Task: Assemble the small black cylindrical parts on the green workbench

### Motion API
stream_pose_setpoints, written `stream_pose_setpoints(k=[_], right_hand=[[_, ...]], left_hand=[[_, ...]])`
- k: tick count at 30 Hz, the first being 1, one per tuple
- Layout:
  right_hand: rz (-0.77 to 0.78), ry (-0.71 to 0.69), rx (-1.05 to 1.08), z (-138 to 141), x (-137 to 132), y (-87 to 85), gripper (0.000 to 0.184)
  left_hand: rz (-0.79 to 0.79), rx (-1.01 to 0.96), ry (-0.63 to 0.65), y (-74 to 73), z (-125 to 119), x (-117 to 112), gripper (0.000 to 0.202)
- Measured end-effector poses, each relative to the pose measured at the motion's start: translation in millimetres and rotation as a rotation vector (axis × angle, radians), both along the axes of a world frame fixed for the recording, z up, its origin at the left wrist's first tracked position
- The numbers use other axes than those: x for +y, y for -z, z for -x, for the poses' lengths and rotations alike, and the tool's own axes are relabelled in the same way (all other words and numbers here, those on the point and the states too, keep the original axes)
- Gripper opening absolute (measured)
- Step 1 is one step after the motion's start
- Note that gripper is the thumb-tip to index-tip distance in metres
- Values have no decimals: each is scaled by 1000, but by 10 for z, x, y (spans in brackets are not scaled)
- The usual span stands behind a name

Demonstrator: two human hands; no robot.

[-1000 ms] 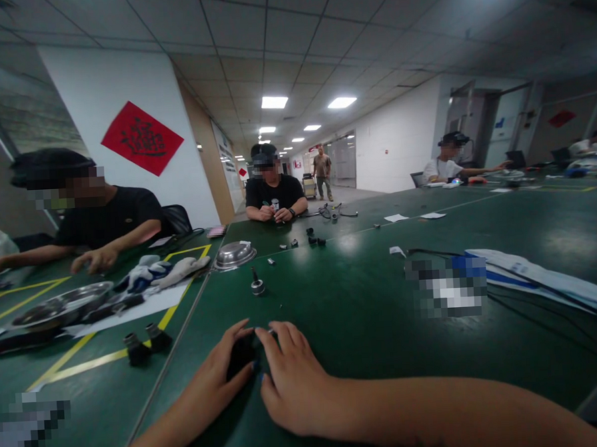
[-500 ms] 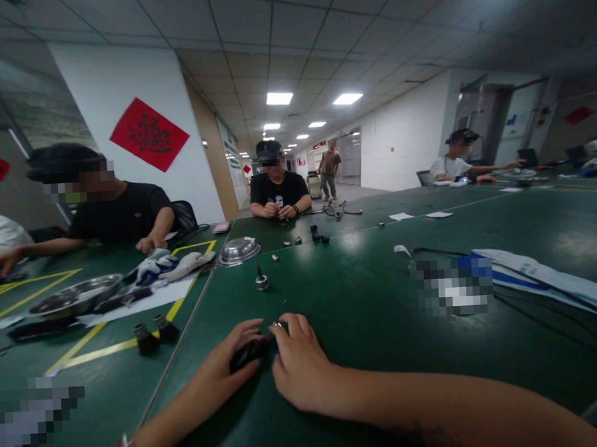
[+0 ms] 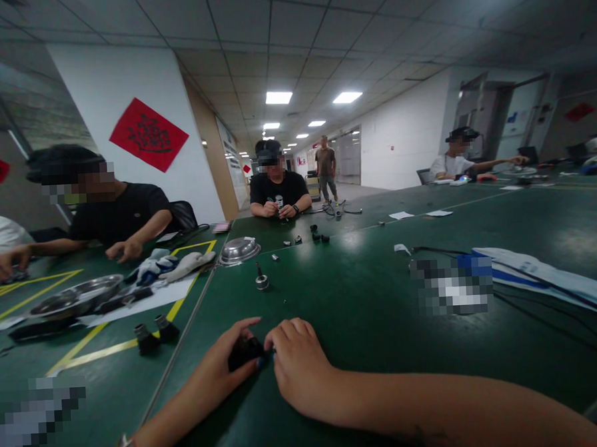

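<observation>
My left hand is closed around a dark black part, its thumb and fingers on either side; the exact kind cannot be made out. Close beside it on the right, my right hand has its fingers curled downward at the black part's end. Whatever is between those fingertips is hidden. Beyond both hands, a small metal fitting with a thin upright stem stands on the green table. To the left of my hands sit two black pieces with grey tops.
An upturned metal bowl, a metal dish and gloves lie farther left. Small black parts lie mid-table. A blue-and-white bag and black cables are on the right. Co-workers sit around the table.
My right hand's fingers have curled further and drawn slightly toward me and left. The left hand keeps its hold on the black part. A co-worker's hand at left has moved left.
</observation>
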State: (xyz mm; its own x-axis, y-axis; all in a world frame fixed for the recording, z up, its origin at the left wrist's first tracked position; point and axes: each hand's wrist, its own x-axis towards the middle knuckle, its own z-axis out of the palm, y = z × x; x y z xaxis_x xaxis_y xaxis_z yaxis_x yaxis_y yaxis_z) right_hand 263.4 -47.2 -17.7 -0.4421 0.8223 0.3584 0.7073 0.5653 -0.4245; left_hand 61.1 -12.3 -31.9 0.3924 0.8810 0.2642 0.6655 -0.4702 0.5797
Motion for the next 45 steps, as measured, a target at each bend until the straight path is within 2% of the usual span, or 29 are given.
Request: stream_pose_setpoints(k=[4,8,13,19,23,30,37,42,45], right_hand=[[-12,-33,108,8,-2,-13,21],[-40,-96,206,27,-9,-28,18],[-69,-144,162,27,-35,-43,14],[-79,-157,156,-6,-71,-68,17],[-93,-166,156,-6,-55,-52,18],[-103,-184,116,9,-26,-25,26],[-104,-153,182,2,-32,-30,30],[-69,-278,292,3,-41,-34,39],[-46,-270,335,-4,-40,-16,50]], left_hand=[[80,-59,13,-69,-16,-27,60],[140,-113,109,-128,-64,-97,62],[163,-99,178,-163,-137,-174,59],[306,-143,223,-225,-170,-196,56],[259,-126,229,-254,-187,-216,51],[196,-85,238,-219,-192,-232,44],[230,-134,224,-195,-171,-208,60],[283,-176,242,-149,-144,-185,68],[284,-141,246,-128,-133,-187,68]])
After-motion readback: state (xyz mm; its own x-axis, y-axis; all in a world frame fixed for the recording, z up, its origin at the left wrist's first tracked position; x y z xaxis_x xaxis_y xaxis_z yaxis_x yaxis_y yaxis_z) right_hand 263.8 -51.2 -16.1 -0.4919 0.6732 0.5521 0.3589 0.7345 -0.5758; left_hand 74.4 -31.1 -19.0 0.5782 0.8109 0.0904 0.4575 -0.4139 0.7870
